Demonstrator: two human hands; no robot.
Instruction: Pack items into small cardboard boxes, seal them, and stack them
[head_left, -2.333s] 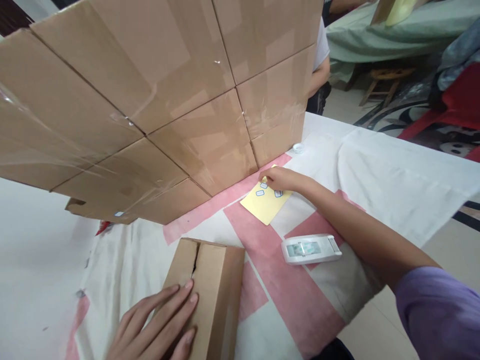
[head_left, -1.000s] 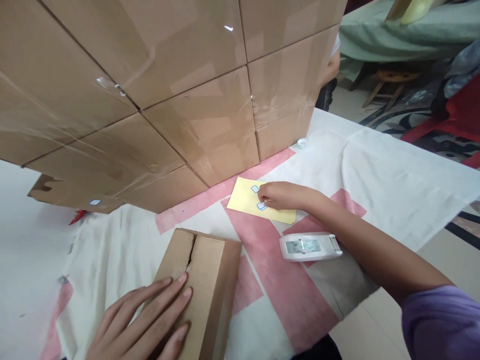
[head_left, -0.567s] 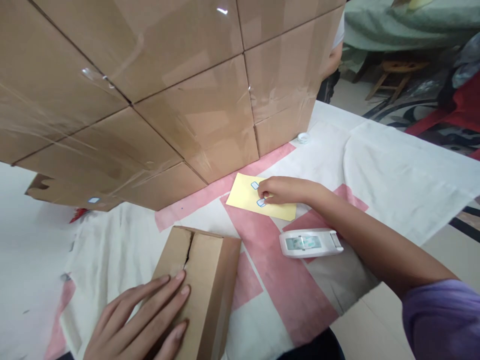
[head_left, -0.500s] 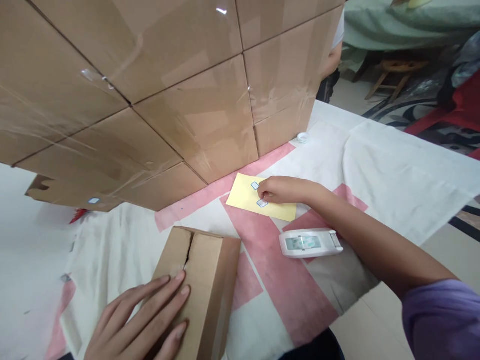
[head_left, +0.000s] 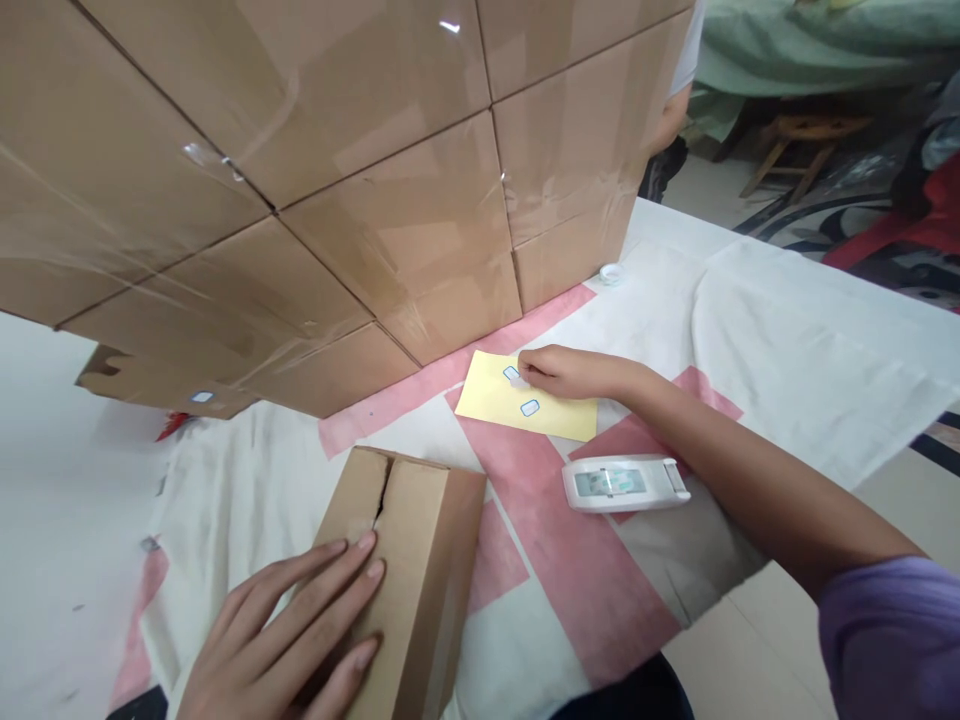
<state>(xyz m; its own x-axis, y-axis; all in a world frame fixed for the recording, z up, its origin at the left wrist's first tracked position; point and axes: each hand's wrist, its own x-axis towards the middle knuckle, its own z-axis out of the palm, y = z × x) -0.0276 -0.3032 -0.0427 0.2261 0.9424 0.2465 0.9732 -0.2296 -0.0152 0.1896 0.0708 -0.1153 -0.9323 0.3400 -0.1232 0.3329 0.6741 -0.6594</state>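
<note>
My left hand (head_left: 289,630) lies flat, fingers stretched out, on top of a small cardboard box (head_left: 409,560) at the near edge of the table. My right hand (head_left: 559,370) reaches across to a yellow sheet (head_left: 495,405) that carries two small blue-edged stickers. Its fingertips pinch at the upper sticker (head_left: 513,375); the lower sticker (head_left: 529,408) lies free on the sheet. A white label dispenser (head_left: 624,482) rests just right of the sheet, under my forearm.
A tall wall of taped cardboard cartons (head_left: 337,170) fills the far left side. The table wears a white and pink cloth (head_left: 750,330). A small white cap (head_left: 611,273) lies by the cartons' corner. Another person's arm (head_left: 671,110) shows behind the cartons.
My right hand has shifted from the lower sticker to the upper one on the yellow sheet. The left hand stays flat on the small box.
</note>
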